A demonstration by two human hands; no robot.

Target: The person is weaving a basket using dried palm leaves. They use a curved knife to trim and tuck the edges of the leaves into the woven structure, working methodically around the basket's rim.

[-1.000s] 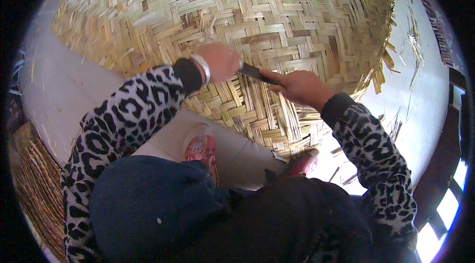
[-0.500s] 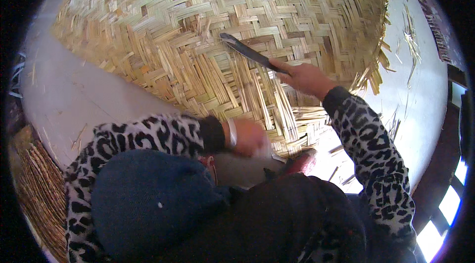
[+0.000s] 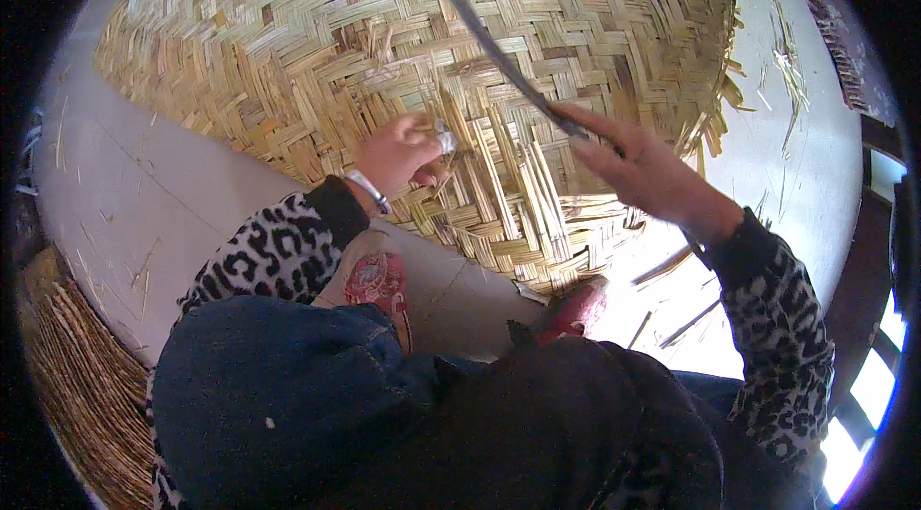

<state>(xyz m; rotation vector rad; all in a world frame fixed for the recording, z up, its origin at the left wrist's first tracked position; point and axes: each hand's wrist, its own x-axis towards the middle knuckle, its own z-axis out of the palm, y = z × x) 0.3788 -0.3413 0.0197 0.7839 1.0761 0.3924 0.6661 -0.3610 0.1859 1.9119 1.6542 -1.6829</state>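
A large mat [image 3: 537,11] of woven pale split strips, cane or bamboo by the look, lies in front of me. My right hand [image 3: 652,169] is closed around one end of a long, dark, slightly curved blade-like tool [image 3: 504,59]. Its far end points up and left above the weave. At the mat's near edge, my left hand [image 3: 395,157] has its fingers curled in at some strips [image 3: 480,160] that run loose toward me. Something white [image 3: 444,138] shows at its fingertips; whatever the fingers pinch is hidden.
A bundle of thin brown stalks [image 3: 82,385] lies at the lower left. Loose strip scraps [image 3: 789,69] are scattered on the pale floor [image 3: 163,184] right of the mat. My red patterned shoes [image 3: 379,284] are close to the mat's near edge. Bright light falls at the right.
My left hand has moved up and left from near my lap to the mat's strips. The right hand has shifted right and slightly down, and the tool now stands more steeply.
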